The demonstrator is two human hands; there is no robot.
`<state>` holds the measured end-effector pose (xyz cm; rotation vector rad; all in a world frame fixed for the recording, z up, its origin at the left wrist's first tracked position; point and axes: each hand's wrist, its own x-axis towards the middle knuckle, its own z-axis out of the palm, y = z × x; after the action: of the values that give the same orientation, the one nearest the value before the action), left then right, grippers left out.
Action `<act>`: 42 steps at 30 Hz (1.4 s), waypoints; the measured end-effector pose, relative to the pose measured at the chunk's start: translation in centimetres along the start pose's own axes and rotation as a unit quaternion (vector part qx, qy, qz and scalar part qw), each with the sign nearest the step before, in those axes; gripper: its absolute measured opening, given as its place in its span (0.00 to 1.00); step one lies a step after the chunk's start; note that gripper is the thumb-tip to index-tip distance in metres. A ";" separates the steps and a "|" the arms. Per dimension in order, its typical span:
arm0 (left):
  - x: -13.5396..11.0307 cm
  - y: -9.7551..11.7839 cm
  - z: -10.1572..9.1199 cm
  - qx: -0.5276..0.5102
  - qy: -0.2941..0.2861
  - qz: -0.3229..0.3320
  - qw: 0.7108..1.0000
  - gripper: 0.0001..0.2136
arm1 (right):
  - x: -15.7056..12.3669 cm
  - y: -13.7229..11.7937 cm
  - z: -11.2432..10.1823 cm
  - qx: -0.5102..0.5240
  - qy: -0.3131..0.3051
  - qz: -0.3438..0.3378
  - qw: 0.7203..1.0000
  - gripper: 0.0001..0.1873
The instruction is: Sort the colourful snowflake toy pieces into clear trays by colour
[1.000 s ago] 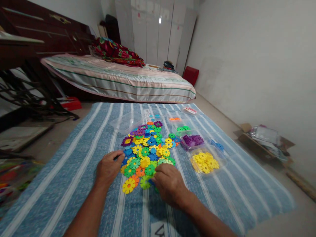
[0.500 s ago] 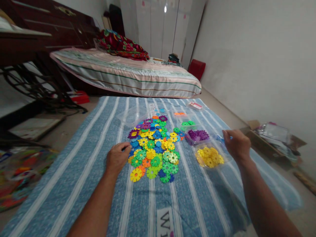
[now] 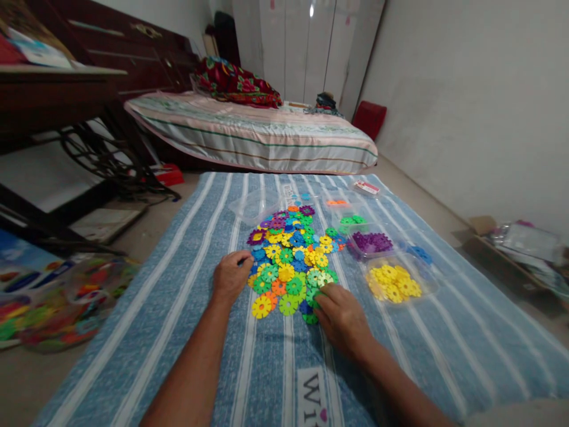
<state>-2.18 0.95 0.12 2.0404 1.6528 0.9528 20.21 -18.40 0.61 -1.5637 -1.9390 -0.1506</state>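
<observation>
A loose pile of flower-shaped plastic discs (image 3: 287, 273) in yellow, green, blue, orange and purple lies on the striped cloth. At its left edge, my left hand (image 3: 232, 274) is closed, with a small dark blue disc (image 3: 242, 261) showing between thumb and fingers. My right hand (image 3: 344, 317) lies at the pile's lower right, fingers bent together over green and dark blue discs; its fingertips are partly hidden. Right of the pile stand clear tubs holding yellow discs (image 3: 393, 282), purple discs (image 3: 371, 243), and green discs (image 3: 352, 220). Blue discs (image 3: 420, 255) sit beside the purple ones.
A clear empty-looking plastic container (image 3: 255, 206) lies behind the pile. Orange discs (image 3: 336, 203) and a small red-and-white box (image 3: 367, 188) are at the far right. Beyond the cloth-covered surface (image 3: 146, 356) is a bed (image 3: 253, 136); a cardboard box (image 3: 511, 267) stands right.
My right hand has moved left from beside the blue discs to the pile's lower right. My left hand stays at the pile's left edge. The view has shifted slightly left.
</observation>
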 end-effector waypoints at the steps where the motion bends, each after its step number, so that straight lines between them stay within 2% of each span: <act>1: 0.0 0.1 0.0 -0.001 -0.002 0.000 1.000 0.12 | -0.1 0.1 0.2 -0.005 -0.002 0.005 1.000 0.06; 7: 0.0 0.3 -0.3 0.000 -0.002 0.000 1.000 0.12 | 0.0 0.3 0.8 -0.042 -0.067 0.049 0.996 0.17; 11: 0.0 0.2 -0.2 0.005 -0.003 -0.005 1.000 0.12 | 0.0 0.4 1.3 -0.055 -0.090 0.066 0.992 0.14; 15: 0.1 0.0 -0.2 0.003 0.001 0.006 1.000 0.13 | -0.1 0.6 1.9 -0.052 -0.058 0.054 0.995 0.09; 19: 0.2 -0.2 -0.3 0.005 -0.005 0.008 1.000 0.13 | 0.0 0.7 2.0 -0.036 0.020 0.002 0.999 0.04; 22: 0.2 -0.1 -0.2 0.007 0.002 0.005 1.000 0.12 | 0.5 0.9 1.4 -0.017 0.057 -0.032 0.998 0.09; 25: 0.2 -0.1 -0.2 0.007 0.003 0.002 1.000 0.12 | 2.0 1.8 0.2 -0.023 0.045 -0.068 0.996 0.11; 29: 0.1 -0.1 -0.2 0.008 -0.003 -0.006 1.000 0.13 | 6.7 4.6 -2.8 -0.104 0.005 -0.107 0.989 0.17; 31: 0.1 0.0 -0.2 0.006 -0.005 -0.007 1.000 0.13 | 9.7 6.6 -4.7 -0.132 0.026 -0.077 0.988 0.17; 33: 0.1 0.0 -0.2 0.003 -0.002 -0.005 1.000 0.13 | 12.1 8.2 -6.4 -0.212 0.092 0.018 0.973 0.16; 35: 0.1 0.1 -0.2 0.001 -0.002 -0.003 1.000 0.13 | 13.2 9.1 -7.3 -0.251 0.134 0.094 0.954 0.13; 36: 0.1 0.1 -0.2 0.001 -0.003 -0.002 1.000 0.13 | 13.1 9.0 -7.4 -0.251 0.135 0.111 0.952 0.12; 38: 0.1 0.1 -0.2 0.000 -0.006 -0.002 1.000 0.13 | 11.8 8.2 -6.6 -0.216 0.088 0.098 0.967 0.13; 40: 0.0 0.2 -0.2 -0.002 -0.007 -0.002 1.000 0.12 | 9.3 6.5 -5.0 -0.150 0.005 0.054 0.987 0.13; 42: -0.1 0.2 -0.1 -0.003 -0.006 -0.005 1.000 0.12 | 6.4 4.6 -3.3 -0.079 -0.056 0.022 0.995 0.11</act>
<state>-2.12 0.77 0.36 2.0275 1.6502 0.9383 25.16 -13.22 5.27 -1.7500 -2.0171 -0.2054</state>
